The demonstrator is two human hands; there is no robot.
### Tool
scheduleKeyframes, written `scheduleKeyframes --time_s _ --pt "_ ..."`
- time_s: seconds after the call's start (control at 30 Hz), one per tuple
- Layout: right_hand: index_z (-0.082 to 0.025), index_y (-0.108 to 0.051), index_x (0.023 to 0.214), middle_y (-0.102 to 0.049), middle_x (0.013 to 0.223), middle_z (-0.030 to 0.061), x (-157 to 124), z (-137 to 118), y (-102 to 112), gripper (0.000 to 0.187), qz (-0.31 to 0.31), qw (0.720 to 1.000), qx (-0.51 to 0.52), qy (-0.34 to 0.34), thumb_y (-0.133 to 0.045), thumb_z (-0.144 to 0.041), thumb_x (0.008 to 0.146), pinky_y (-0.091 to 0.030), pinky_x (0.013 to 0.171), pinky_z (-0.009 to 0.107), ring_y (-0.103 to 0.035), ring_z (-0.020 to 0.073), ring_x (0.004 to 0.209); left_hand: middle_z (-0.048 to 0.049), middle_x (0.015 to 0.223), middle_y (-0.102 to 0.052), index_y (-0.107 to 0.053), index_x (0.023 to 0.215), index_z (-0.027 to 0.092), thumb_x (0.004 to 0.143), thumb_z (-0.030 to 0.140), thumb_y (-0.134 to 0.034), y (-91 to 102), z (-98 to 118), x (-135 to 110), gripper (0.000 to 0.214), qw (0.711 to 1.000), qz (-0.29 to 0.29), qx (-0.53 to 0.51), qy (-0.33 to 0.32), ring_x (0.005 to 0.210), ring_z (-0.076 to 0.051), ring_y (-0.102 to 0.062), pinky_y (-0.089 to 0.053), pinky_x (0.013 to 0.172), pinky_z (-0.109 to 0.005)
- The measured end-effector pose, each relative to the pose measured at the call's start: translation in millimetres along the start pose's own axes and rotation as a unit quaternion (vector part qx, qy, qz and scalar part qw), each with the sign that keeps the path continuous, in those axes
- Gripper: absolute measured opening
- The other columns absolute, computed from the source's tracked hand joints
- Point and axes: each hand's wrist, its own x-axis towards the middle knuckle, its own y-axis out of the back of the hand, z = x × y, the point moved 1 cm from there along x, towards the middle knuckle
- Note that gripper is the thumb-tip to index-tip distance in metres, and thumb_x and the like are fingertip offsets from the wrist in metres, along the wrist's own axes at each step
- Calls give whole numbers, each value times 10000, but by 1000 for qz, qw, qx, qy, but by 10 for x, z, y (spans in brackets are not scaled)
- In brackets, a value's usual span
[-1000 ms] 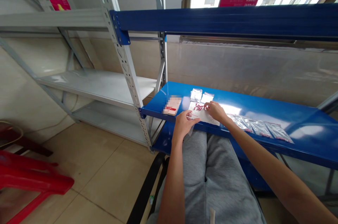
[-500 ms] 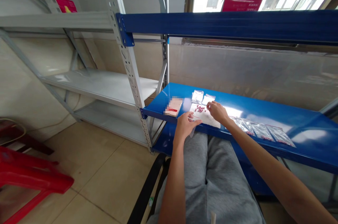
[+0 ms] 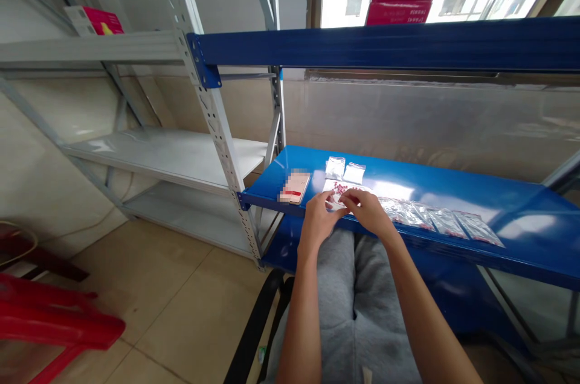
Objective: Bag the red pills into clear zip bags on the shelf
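Small round red beads (image 3: 339, 189) lie in a loose cluster on a white rectangular sheet (image 3: 331, 185), directly beyond the fingertips and partly hidden by them. The sheet rests on a blue painted steel shelf (image 3: 290, 169), close to its front edge.

Left hand (image 3: 318, 222) and right hand (image 3: 369, 212): both reach forward from a lap in grey trousers (image 3: 362, 305) and meet over the sheet, close together. Each grip is drawn together, with the fingers curled inward above the beads. Whether either grip is clamped on a bead, a bag or the sheet's edge cannot be told, as the fingers cover the spot.

Two small clear plastic bags (image 3: 344, 169) lie just behind the sheet. A row of clear plastic bags with red contents (image 3: 435, 218) lies to its right, and a pale rectangular card with a red mark (image 3: 295, 186) lies to its left.

Further left stands grey steel shelving (image 3: 167, 157), and a red plastic stool (image 3: 54, 317) stands on the tiled floor (image 3: 172, 287).
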Motion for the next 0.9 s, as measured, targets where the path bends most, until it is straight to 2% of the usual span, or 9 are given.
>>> scheduleKeyframes --time_s 0.13,0.23,0.37,0.5,0.6,0.7,0.8,0.9 --pt "-202 -651 771 -666 712 33 -80 -47 78 317 -17 993 109 -35 -507 -431 936 -418 647 305 -595 186 690 -91 1097 -728 -706 1174 180 780 287 -825 31 96 -16 426 1000 -1 5 -31 860 -192 -661 -537 816 -335" --pt "-203 -687 894 -698 770 40 -184 -87 122 329 -21 981 181 -63 -562 -506 926 -446 611 286 -637 192 724 -92 1099 -720 -699 1203 176 791 294 -811 22 100 -18 443 999 -7 15 -32 872 -196 -663 -545 809 -335" --pt "-199 -703 904 -730 880 71 -290 -113 126 300 -23 980 189 -64 -640 -491 874 -457 547 262 -664 208 779 -97 1149 -705 -684 1252 193 777 269 -810 -18 58 -15 497 999 -21 14 -35 903 -194 -674 -557 819 -330" --pt "-195 -677 861 -710 787 65 -329 -74 172 274 -3 976 202 -83 -628 -465 860 -462 506 261 -665 211 723 -105 1151 -710 -663 1294 192 722 333 -861 -25 72 -17 621 998 -44 -36 -11 962 -215 -681 -564 816 -323" --pt "-194 -669 889 -730 828 77 -362 -38 249 250 26 973 212 -92 -633 -438 850 -462 498 259 -704 227 750 -109 1128 -724 -661 1294 183 805 359 -782 -6 87 -13 534 993 -57 -101 26 969 -219 -688 -563 768 -303" --pt "-200 -657 954 -745 859 79 -402 -16 323 243 46 970 217 -102 -647 -414 840 -459 492 255 -731 236 760 -110 1100 -742 -704 1222 171 869 373 -708 0 63 2 407 987 -57 -142 39 952 -217 -701 -555 785 -299" --pt "-204 -648 1018 -750 843 72 -423 -17 366 259 57 969 218 -104 -644 -393 840 -463 499 255 -738 237 765 -106 1001 -762 -750 1095 157 862 402 -715 -28 18 17 340 985 -54 -156 44 923 -226 -711 -545 819 -310" --pt "-202 -647 1043 -752 844 73 -423 -38 376 287 67 966 230 -100 -658 -400 835 -459 500 257 -735 235 763 -88 880 -753 -760 980 150 855 431 -715 -70 3 24 311 983 -56 -169 47 844 -217 -707 -533 783 -306"
